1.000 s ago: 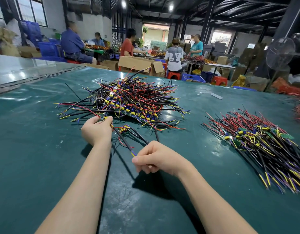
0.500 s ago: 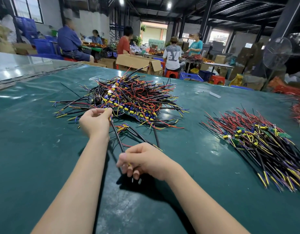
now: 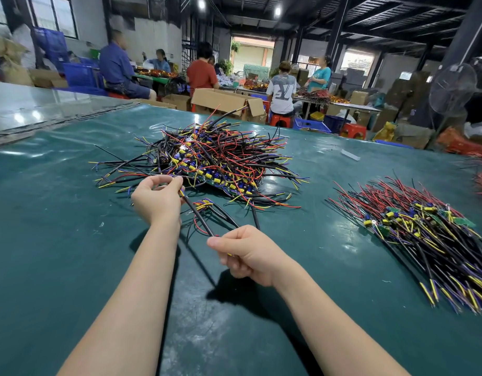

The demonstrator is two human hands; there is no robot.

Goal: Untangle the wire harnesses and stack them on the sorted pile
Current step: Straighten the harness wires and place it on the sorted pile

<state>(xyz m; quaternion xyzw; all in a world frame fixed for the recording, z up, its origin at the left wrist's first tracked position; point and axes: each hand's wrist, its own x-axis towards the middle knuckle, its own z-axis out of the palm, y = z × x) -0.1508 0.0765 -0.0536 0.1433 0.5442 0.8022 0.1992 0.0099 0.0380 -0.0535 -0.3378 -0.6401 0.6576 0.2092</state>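
On the green bench, the left hand pinches one end of a black wire harness at the near edge of the tangled pile, while the right hand curls round its other end, nearer the body. The harness stretches between them just above the bench. The sorted pile lies well apart to the right.

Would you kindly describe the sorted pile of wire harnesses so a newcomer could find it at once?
Start at the big dark green table cover. On its right side lies the sorted pile of red, black and yellow wire harnesses. Its wires lie fanned roughly parallel, whereas the tangled heap at the middle bristles every way.
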